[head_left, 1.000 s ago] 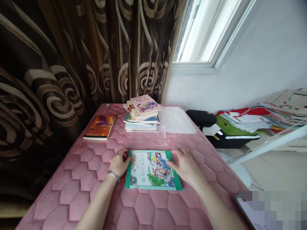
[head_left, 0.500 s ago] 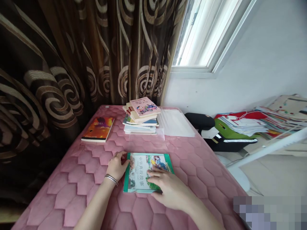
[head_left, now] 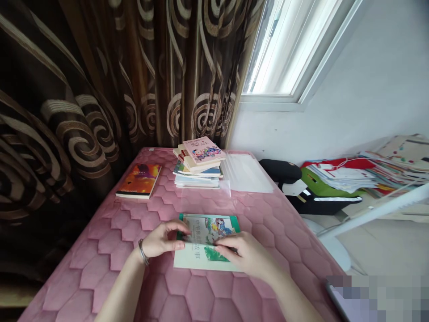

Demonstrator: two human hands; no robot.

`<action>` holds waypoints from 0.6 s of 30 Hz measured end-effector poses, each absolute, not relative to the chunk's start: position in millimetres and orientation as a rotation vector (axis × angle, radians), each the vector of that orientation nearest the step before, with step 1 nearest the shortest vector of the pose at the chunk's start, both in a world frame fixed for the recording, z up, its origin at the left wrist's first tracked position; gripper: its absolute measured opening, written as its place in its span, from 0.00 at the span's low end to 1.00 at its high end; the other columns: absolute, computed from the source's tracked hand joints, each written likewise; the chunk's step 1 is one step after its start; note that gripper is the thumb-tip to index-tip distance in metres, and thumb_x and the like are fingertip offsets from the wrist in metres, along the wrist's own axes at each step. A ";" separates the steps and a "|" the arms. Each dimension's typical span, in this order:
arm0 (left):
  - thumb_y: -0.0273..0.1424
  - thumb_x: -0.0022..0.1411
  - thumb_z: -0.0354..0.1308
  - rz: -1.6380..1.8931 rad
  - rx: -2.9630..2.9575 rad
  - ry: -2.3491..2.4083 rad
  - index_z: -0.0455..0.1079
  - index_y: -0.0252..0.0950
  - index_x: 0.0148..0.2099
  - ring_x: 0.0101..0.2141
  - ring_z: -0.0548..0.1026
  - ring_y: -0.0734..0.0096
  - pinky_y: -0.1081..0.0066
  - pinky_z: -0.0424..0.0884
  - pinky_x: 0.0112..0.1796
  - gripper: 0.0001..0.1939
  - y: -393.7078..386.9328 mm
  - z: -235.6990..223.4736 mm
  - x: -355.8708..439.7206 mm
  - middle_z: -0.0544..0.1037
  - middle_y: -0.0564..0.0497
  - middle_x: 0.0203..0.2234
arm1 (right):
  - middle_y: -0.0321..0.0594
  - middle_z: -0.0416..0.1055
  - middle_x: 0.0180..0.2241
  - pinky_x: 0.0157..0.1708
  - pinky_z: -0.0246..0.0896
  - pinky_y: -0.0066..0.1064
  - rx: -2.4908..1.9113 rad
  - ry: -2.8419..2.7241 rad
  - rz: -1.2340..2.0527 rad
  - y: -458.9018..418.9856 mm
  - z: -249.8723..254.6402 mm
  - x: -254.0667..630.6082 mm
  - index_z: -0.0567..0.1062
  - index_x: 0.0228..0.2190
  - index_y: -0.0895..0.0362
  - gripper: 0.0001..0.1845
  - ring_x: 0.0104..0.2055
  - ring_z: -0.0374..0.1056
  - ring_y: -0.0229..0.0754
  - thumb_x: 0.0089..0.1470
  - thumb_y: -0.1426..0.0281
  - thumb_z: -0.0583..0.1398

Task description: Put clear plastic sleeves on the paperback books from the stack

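Note:
A picture book (head_left: 221,223) with a green-bordered cover and Chinese characters lies on the pink quilted mat (head_left: 201,295). Its near cover edge looks raised, and a paler surface shows beneath. My left hand (head_left: 164,239), a bracelet at its wrist, grips the left part of that raised edge between thumb and fingers. At the right part, my right hand (head_left: 248,252) pinches the same edge, fingertips close together. A clear plastic sheet (head_left: 204,199) lies flat just beyond the book.
Beyond the sheet stands an uneven stack of books (head_left: 197,172), a pink one (head_left: 204,150) on top. An orange book (head_left: 139,180) lies at the left edge. White sheets (head_left: 250,172) rest right of the stack. Papers (head_left: 338,174) and a white lamp arm (head_left: 375,214) are at the right.
Both hands have gone from resting on the book to gripping its cover near the front edge. That edge has come up, and a pale surface now shows below it.

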State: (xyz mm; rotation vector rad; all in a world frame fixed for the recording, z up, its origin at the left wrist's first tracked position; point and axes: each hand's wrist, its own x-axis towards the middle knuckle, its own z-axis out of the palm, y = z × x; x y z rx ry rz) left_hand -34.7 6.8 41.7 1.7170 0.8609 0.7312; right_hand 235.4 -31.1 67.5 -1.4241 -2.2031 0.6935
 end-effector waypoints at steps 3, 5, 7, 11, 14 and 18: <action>0.52 0.48 0.61 0.830 1.626 0.950 0.74 0.35 0.38 0.41 0.73 0.60 0.64 0.68 0.45 0.25 9.1 35.5 -32.7 0.78 0.46 0.37 | 0.35 0.75 0.22 0.25 0.59 0.27 -1.442 -2.310 0.553 -26.2 64.5 239.7 0.77 0.24 0.50 0.21 0.25 0.70 0.39 0.61 0.61 0.49; 0.51 0.52 0.57 0.928 1.582 1.086 0.72 0.35 0.33 0.34 0.73 0.65 0.67 0.69 0.40 0.22 11.5 27.9 -25.9 0.77 0.48 0.30 | 0.36 0.76 0.25 0.27 0.60 0.29 -1.490 -2.266 0.376 -22.9 60.0 240.3 0.77 0.27 0.50 0.19 0.27 0.71 0.40 0.61 0.61 0.50; 0.51 0.55 0.53 1.041 1.565 1.228 0.69 0.35 0.30 0.30 0.72 0.69 0.70 0.69 0.35 0.22 14.3 19.2 -17.7 0.76 0.51 0.25 | 0.38 0.78 0.33 0.34 0.63 0.31 -1.474 -2.170 0.135 -20.9 57.2 235.9 0.78 0.34 0.50 0.16 0.34 0.73 0.43 0.61 0.64 0.50; 0.50 0.57 0.50 1.157 1.537 1.366 0.69 0.36 0.32 0.29 0.72 0.69 0.73 0.69 0.31 0.21 20.2 5.6 -8.1 0.76 0.51 0.26 | 0.39 0.72 0.50 0.54 0.56 0.41 -1.192 -2.119 -0.247 -20.8 61.2 209.0 0.75 0.44 0.50 0.18 0.53 0.64 0.45 0.60 0.75 0.49; 0.48 0.58 0.51 1.161 1.536 1.400 0.70 0.36 0.33 0.28 0.74 0.69 0.73 0.69 0.30 0.19 24.1 1.1 -6.8 0.77 0.51 0.27 | 0.38 0.68 0.54 0.60 0.45 0.48 -1.103 -2.287 -0.292 -17.5 58.9 184.8 0.73 0.47 0.49 0.16 0.59 0.57 0.47 0.59 0.71 0.52; 0.44 0.58 0.51 1.123 1.588 1.476 0.71 0.36 0.32 0.26 0.74 0.70 0.74 0.69 0.27 0.17 26.3 -2.9 -5.1 0.77 0.52 0.24 | 0.41 0.61 0.59 0.60 0.41 0.55 -1.247 -2.380 -0.261 -8.2 38.4 173.4 0.68 0.52 0.51 0.20 0.62 0.52 0.53 0.60 0.63 0.53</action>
